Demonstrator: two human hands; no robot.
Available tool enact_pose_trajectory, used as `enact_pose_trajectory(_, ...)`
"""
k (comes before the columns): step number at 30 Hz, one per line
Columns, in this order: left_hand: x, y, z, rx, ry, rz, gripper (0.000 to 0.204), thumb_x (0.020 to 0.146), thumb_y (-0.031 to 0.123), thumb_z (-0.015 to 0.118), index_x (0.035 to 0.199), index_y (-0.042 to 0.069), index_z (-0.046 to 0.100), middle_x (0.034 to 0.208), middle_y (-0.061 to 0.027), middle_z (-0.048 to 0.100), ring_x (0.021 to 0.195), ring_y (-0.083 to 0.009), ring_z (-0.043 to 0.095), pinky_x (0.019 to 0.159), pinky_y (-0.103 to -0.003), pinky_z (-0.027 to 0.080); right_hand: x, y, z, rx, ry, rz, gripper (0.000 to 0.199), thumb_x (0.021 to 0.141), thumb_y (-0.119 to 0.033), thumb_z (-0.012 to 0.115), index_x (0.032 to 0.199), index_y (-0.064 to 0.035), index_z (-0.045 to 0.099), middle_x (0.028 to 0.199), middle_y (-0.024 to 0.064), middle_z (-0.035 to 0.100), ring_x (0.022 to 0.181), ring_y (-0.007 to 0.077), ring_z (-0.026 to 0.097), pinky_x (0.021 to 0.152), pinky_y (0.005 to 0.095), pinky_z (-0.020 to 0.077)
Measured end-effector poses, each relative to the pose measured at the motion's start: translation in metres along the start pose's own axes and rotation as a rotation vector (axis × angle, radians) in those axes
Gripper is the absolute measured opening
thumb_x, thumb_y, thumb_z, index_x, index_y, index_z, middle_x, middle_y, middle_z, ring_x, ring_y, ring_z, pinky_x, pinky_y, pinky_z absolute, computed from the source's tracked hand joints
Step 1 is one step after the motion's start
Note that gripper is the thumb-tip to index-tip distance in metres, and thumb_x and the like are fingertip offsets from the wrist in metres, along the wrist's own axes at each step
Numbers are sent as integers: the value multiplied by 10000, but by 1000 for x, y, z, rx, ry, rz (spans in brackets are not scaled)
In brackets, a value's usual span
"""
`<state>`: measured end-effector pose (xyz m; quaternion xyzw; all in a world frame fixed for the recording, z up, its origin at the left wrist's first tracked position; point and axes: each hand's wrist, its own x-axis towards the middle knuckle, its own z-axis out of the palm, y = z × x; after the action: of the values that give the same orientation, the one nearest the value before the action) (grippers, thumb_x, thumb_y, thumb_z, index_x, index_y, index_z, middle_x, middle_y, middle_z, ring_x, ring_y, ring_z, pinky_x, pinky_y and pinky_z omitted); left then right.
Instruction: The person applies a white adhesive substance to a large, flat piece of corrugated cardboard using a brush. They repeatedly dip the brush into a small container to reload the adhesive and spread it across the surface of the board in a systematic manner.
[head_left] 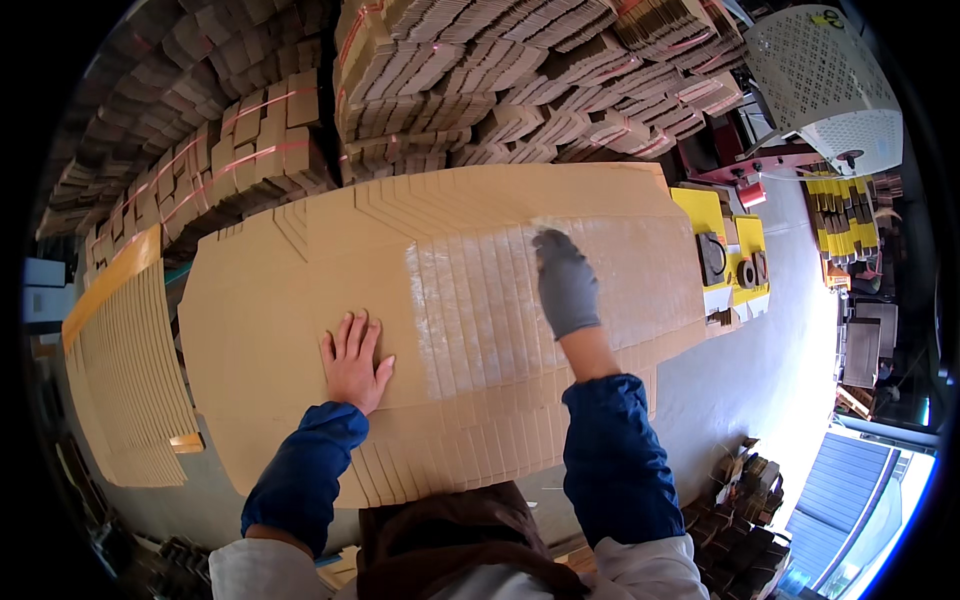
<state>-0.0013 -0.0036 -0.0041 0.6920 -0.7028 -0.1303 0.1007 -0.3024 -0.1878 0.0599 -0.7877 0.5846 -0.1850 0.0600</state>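
Observation:
A stack of flat cardboard sheets (270, 300) lies in front of me, fanned so that several edges show as narrow parallel strips. A whitish, shiny smear (470, 310) covers the strips in the middle. My left hand (355, 362), bare, rests flat on the cardboard left of the smear with its fingers spread. Near the far end of the smeared strips, my right hand (567, 282) in a grey glove is closed, its fingers curled down at the cardboard. Whatever it grips is mostly hidden; a pale bit shows at the fingertips.
Bundled cardboard stacks (430, 100) rise along the far side. Another fanned cardboard pile (125, 370) stands at the left. On the right are yellow-and-white boxes (700, 215) with a dark tape roll (746, 273), and a perforated grey machine guard (820, 80). Dark scraps (745, 510) are heaped at lower right.

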Motion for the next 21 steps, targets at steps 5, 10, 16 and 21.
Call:
enact_pose_trajectory(5, -1, 2, -1, -8, -30, -9, 634, 867, 361, 615, 1419, 102, 444, 1538, -117, 351, 1435, -333, 274, 1133, -609, 179, -9, -56, 22, 31, -81, -184, 189, 831, -41, 576, 992, -101, 653, 1080, 127, 661, 881, 331, 664, 727, 436, 560)
enact_pose_trajectory(10, -3, 0, -5, 7, -7, -7, 627, 877, 362, 608, 1423, 104, 440, 1537, -115, 353, 1435, -330, 274, 1134, -609, 178, -6, -26, 1, -8, 24, -3, 126, 803, -48, 590, 919, -83, 628, 1037, 116, 648, 795, 302, 671, 629, 412, 568)
enact_pose_trajectory(16, -2, 0, -3, 3, -10, -2, 612, 886, 356, 604, 1419, 102, 446, 1534, -115, 356, 1435, -332, 273, 1138, -606, 176, -15, -51, 28, 57, 99, -199, 127, 820, -22, 551, 918, -76, 611, 980, 138, 647, 804, 322, 657, 667, 436, 544)
enact_pose_trajectory(21, 1, -3, -1, 15, 11, 14, 600, 890, 324, 584, 1420, 85, 435, 1537, -128, 348, 1440, -344, 256, 1143, -586, 160, -35, 31, -17, 53, 73, 154, 184, 892, -55, 549, 1035, -77, 662, 1109, 141, 672, 922, 343, 662, 760, 422, 556)
